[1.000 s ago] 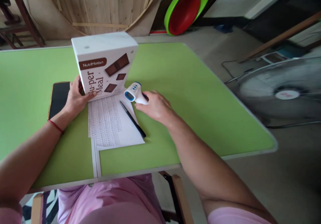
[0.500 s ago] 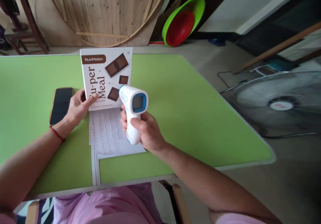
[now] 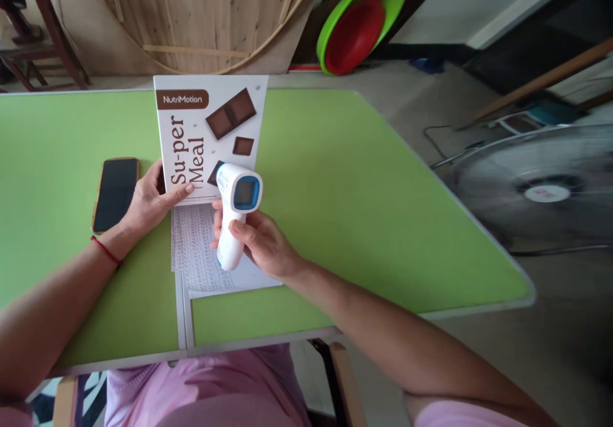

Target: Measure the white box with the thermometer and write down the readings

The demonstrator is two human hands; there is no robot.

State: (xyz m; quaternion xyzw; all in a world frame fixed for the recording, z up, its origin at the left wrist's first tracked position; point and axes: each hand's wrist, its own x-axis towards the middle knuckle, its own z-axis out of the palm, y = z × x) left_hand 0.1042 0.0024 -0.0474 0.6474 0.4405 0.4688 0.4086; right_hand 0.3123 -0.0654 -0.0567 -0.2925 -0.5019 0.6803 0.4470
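Observation:
My left hand (image 3: 156, 200) grips the lower left corner of a white box (image 3: 184, 140) printed with brown chocolate pieces and "Su-per Meal", its thumb across the front. The box stands upright, tilted slightly, above the table. Closed around the handle of a white and blue infrared thermometer (image 3: 232, 242) is my right hand (image 3: 261, 239). The thermometer's small grey screen faces me, and its body covers part of the box's lower right. Beneath both lies a sheet of paper (image 3: 201, 277) with rows of writing, partly hidden.
A dark phone (image 3: 116, 194) in a tan case lies left of my left hand on the green table (image 3: 359, 223). A large fan (image 3: 546, 191) stands beyond the table's right edge. Green and red basins (image 3: 354, 37) lean at the back, beside a round wooden board (image 3: 205, 18).
My right hand has moved the thermometer left, over the box's lower front. The box has turned slightly and shows more of its printed name. The whole view has shifted a little.

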